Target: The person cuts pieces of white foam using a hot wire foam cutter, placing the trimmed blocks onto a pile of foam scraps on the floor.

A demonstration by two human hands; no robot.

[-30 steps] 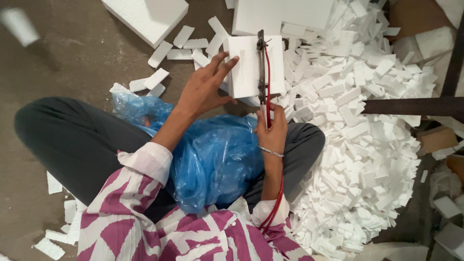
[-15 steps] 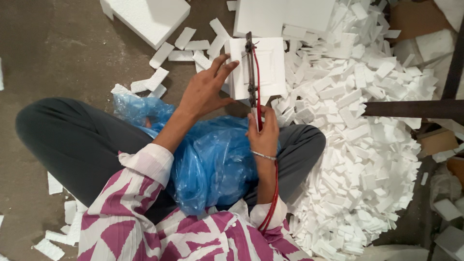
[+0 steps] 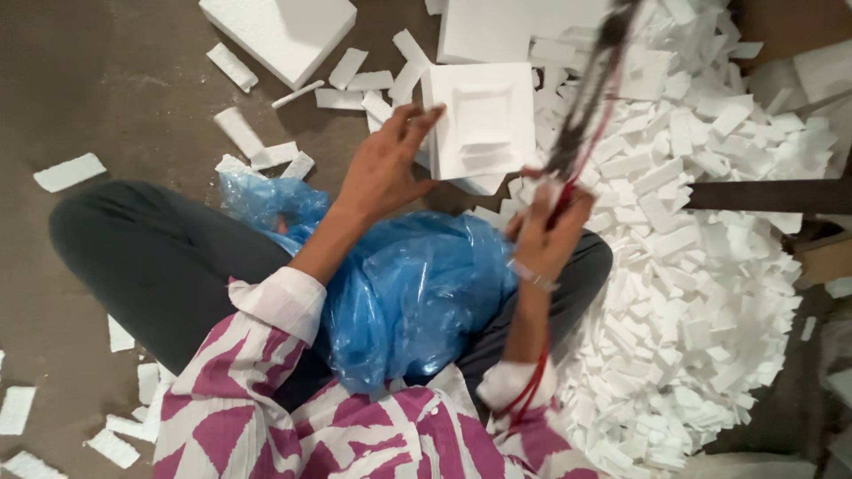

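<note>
Fingers of left hand (image 3: 383,168) spread against foam block (image 3: 484,120); right hand (image 3: 546,226) grips blurred, seemingly wire cutter (image 3: 590,84).

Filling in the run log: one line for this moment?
left hand on white foam block | right hand gripping cutter tool | foam strips piled right

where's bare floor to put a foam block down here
Bare floor lies left of the big foam slab, above the knee. The right side is buried under the foam strip pile; the blue plastic bag fills the lap.
</note>
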